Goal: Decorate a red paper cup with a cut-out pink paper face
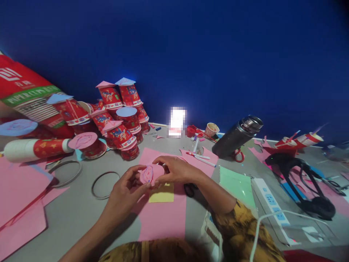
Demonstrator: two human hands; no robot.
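Between my two hands is a small pink paper piece (149,174) with blue and red pen lines on it. My left hand (130,185) grips its left and lower edge, thumb in front. From the right, my right hand (171,170) has its fingers closed on the upper right edge. Below them lie a yellow sticky note (162,193) and a large sheet of pink paper (163,222). A pair of dark-handled scissors (190,190) sits partly hidden under my right forearm.
Red paper cups (120,136) with paper tops are stacked at the left, near hoops (105,185) and a bag of cups (29,91). Beyond my hands are a lit, blurred screen (177,122), markers (201,158) and a dark flask (237,136). A power strip (271,209) and headphones (300,185) lie right.
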